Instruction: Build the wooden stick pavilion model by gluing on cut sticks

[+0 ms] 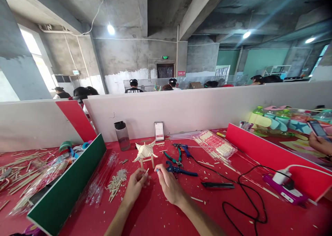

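Note:
My left hand (136,185) pinches a short wooden stick (147,171) between thumb and fingertips. Close beside it, the fingers of my right hand (168,185) are pressed together, and a small blue thing (157,170) shows at their tips, too small to name. Just beyond both hands stands a small pavilion model (145,151) of pale sticks, with a pointed roof on thin legs. A pile of short stick pieces (116,185) lies left of my left hand. Past my right hand lie a blue-handled cutter (181,169), green-handled pliers (176,159) and a blue glue gun (185,149).
A black utility knife (218,185) and a looping black cable (242,189) lie at right, near a purple power strip (285,190). Behind stand a bottle (122,136), a phone (159,130) and bagged sticks (216,143). Green (67,187) and red (275,160) dividers flank the table; another person's hand (319,143) holds a phone.

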Demonstrator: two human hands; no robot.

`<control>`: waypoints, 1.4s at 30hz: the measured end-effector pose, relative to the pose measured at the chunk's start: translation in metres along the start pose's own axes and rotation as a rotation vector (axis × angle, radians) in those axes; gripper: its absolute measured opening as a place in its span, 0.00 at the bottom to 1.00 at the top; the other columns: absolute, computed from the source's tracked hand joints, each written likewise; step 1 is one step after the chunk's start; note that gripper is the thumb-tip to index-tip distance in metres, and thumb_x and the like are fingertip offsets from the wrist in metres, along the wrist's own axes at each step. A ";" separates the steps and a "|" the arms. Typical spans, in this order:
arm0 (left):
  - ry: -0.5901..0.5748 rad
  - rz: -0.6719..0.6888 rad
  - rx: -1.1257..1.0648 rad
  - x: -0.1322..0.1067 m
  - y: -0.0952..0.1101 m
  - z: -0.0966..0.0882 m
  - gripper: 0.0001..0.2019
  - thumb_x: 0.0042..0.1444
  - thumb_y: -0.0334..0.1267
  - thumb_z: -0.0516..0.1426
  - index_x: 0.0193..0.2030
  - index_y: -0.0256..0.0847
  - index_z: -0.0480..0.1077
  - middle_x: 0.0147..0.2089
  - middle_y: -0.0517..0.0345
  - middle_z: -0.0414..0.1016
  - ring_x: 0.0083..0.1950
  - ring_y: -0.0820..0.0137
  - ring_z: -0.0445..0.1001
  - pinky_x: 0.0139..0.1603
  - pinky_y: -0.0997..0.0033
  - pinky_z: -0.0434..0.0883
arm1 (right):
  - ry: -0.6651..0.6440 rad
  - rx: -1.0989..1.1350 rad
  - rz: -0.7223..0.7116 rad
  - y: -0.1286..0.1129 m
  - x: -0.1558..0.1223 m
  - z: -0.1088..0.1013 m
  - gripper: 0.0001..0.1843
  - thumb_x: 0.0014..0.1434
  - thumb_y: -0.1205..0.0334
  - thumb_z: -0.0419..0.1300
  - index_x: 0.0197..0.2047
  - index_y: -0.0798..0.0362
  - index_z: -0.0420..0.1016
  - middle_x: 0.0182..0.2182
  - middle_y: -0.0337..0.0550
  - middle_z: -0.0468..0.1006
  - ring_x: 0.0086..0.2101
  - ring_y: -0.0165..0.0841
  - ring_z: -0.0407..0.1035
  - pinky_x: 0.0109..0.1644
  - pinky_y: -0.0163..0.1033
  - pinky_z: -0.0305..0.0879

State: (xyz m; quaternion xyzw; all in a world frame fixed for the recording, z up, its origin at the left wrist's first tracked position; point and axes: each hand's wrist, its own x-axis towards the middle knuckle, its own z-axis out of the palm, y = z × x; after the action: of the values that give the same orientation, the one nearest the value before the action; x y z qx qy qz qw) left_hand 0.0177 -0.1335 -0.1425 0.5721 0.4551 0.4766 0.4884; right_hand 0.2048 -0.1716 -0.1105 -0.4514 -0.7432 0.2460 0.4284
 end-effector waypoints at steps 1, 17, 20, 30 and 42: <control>-0.002 -0.001 -0.012 0.000 0.000 0.000 0.22 0.51 0.57 0.63 0.37 0.40 0.67 0.30 0.56 0.80 0.26 0.68 0.76 0.28 0.73 0.66 | -0.003 0.006 0.011 0.001 0.001 0.003 0.17 0.74 0.55 0.39 0.50 0.48 0.67 0.35 0.40 0.76 0.34 0.34 0.71 0.41 0.37 0.63; 0.008 0.095 0.042 -0.003 0.000 -0.003 0.26 0.56 0.58 0.59 0.50 0.39 0.66 0.23 0.65 0.70 0.20 0.72 0.67 0.23 0.74 0.65 | -0.054 -0.620 0.306 0.037 0.002 -0.046 0.34 0.59 0.41 0.59 0.60 0.55 0.70 0.53 0.61 0.72 0.54 0.55 0.66 0.57 0.57 0.61; -0.014 0.099 0.041 -0.004 0.000 0.000 0.24 0.57 0.57 0.58 0.50 0.39 0.66 0.23 0.66 0.69 0.20 0.73 0.67 0.23 0.74 0.65 | -0.147 -0.725 0.390 0.037 -0.005 -0.043 0.47 0.49 0.36 0.65 0.64 0.55 0.66 0.59 0.67 0.67 0.58 0.62 0.60 0.60 0.61 0.55; -0.027 0.121 0.040 -0.005 0.001 0.004 0.24 0.59 0.56 0.58 0.53 0.38 0.67 0.24 0.65 0.67 0.21 0.73 0.67 0.23 0.75 0.66 | -0.174 -0.789 0.405 0.028 0.000 -0.041 0.35 0.55 0.54 0.61 0.63 0.61 0.66 0.55 0.68 0.71 0.55 0.57 0.64 0.60 0.56 0.53; -0.039 0.207 0.083 -0.012 0.015 0.011 0.24 0.60 0.56 0.57 0.52 0.38 0.70 0.24 0.66 0.64 0.21 0.74 0.65 0.24 0.75 0.65 | -0.374 -0.136 0.072 0.035 0.000 -0.095 0.26 0.63 0.57 0.55 0.64 0.51 0.65 0.59 0.51 0.70 0.57 0.42 0.67 0.63 0.46 0.60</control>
State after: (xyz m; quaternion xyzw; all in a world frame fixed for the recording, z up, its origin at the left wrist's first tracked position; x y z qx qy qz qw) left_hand 0.0274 -0.1487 -0.1300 0.6449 0.4031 0.4940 0.4214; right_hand 0.3022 -0.1576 -0.0884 -0.4519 -0.8082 0.2897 0.2424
